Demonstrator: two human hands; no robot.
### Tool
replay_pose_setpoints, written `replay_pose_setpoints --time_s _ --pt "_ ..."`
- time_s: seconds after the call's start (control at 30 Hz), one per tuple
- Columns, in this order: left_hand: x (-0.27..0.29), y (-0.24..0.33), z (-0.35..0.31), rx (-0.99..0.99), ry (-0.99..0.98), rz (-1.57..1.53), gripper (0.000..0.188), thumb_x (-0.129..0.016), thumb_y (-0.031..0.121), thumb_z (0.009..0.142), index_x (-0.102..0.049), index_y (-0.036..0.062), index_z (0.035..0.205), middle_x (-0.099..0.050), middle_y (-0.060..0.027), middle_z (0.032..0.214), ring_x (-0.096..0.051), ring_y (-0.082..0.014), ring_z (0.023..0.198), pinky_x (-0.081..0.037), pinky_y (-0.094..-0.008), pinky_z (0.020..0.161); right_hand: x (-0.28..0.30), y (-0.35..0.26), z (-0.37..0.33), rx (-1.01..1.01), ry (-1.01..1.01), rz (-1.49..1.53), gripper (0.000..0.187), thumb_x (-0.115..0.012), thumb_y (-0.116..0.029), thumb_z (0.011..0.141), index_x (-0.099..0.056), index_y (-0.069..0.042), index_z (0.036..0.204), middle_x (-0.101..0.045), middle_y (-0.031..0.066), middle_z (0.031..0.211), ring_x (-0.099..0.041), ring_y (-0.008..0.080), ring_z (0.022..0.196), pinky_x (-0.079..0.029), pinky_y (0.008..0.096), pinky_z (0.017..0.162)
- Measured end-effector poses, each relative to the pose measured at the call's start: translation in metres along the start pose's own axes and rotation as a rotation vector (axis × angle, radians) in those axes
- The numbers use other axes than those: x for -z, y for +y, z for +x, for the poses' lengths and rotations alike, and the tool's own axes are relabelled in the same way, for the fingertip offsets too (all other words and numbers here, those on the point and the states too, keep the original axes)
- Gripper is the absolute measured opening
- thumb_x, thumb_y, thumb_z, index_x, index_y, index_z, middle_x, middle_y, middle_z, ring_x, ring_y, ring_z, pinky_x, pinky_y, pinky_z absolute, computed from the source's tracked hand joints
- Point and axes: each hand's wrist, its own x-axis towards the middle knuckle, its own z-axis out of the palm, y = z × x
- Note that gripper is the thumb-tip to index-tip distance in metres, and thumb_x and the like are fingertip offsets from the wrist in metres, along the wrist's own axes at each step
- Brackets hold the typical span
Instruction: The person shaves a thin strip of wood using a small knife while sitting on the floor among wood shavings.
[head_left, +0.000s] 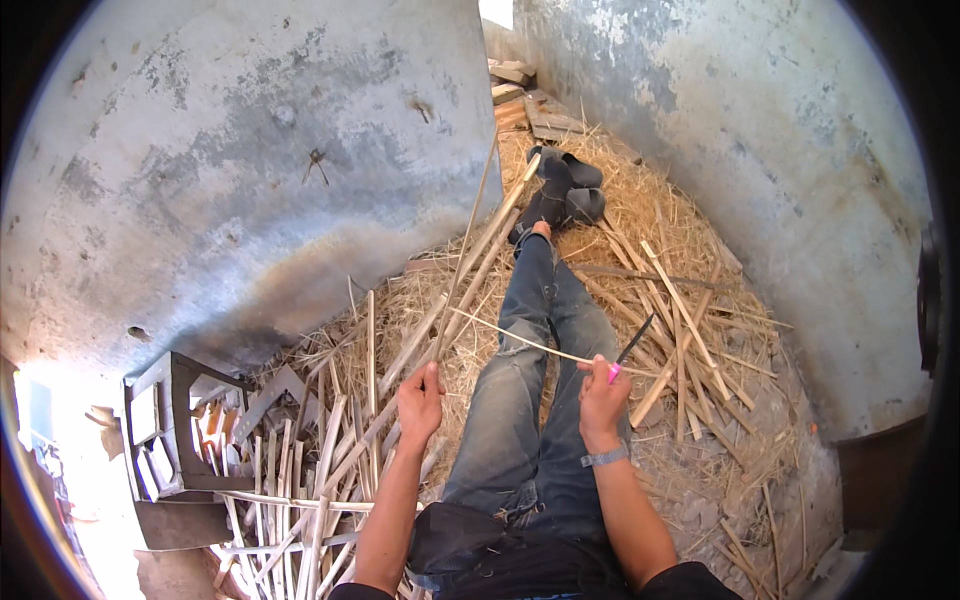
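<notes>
The left hand (421, 405) is at about seven o'clock from the middle of the view, its thumb and fingers pinched together on the lower end of a long brown strip (470, 230), which slants up toward one o'clock. The right hand (603, 400), at about five o'clock, has its fingers clamped on the pink handle of a knife (614, 373) and on a thin pale strip (530, 344). The knife's dark blade points toward one o'clock; the pale strip runs across the jeans (485, 435) toward ten o'clock, its tip close to the brown strip. A metallic wristband (605, 458) circles the right wrist. Split sticks (690, 340) lie over straw (640, 185) toward three o'clock, and a heap of wooden slats (325, 460) spreads toward eight o'clock, beside a dark frame (183, 430). Dark shoes (585, 205) sit near twelve o'clock, between weathered grey walls (740, 180).
</notes>
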Motion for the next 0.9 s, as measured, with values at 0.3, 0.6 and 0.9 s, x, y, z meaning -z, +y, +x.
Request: replay_pose_setpoints --time_s 0.3,0.6,0.9 --pt "-0.031 -0.031 0.019 0.023 -0.002 0.034 0.047 -0.054 0.039 0.11 -0.068 -0.0011 0.091 -0.064 -0.0127 0.065 -0.062 -0.0248 0.06 -0.047 -0.0434 0.063 -0.026 -0.021 -0.065 0.279 0.018 -0.273 0.036 -0.058 -0.021 0.106 -0.074 0.0 0.082 -0.065 0.0094 0.065 -0.06 0.0165 0.061 -0.046 0.0337 0.061" --pt "-0.013 -0.013 -0.032 -0.002 -0.169 0.01 0.045 -0.048 0.037 0.113 -0.075 0.0015 0.12 -0.059 -0.004 0.062 -0.057 -0.0123 0.059 -0.046 -0.0326 0.06 0.025 -0.031 0.016 0.195 0.012 -0.082 0.039 -0.057 -0.028 0.109 -0.069 -0.005 0.08 -0.053 -0.0028 0.063 -0.045 0.0083 0.056 -0.035 0.0285 0.054" --pt "0.016 0.013 -0.058 0.057 -0.455 0.045 0.05 -0.047 0.039 0.113 -0.071 -0.0001 0.093 -0.06 -0.0068 0.059 -0.061 -0.0173 0.057 -0.049 -0.0355 0.061 -0.014 -0.035 0.002 0.422 -0.455 -0.464 0.038 -0.055 -0.042 0.108 -0.065 -0.006 0.101 -0.062 0.0133 0.069 -0.06 0.0326 0.06 -0.045 0.0454 0.058"
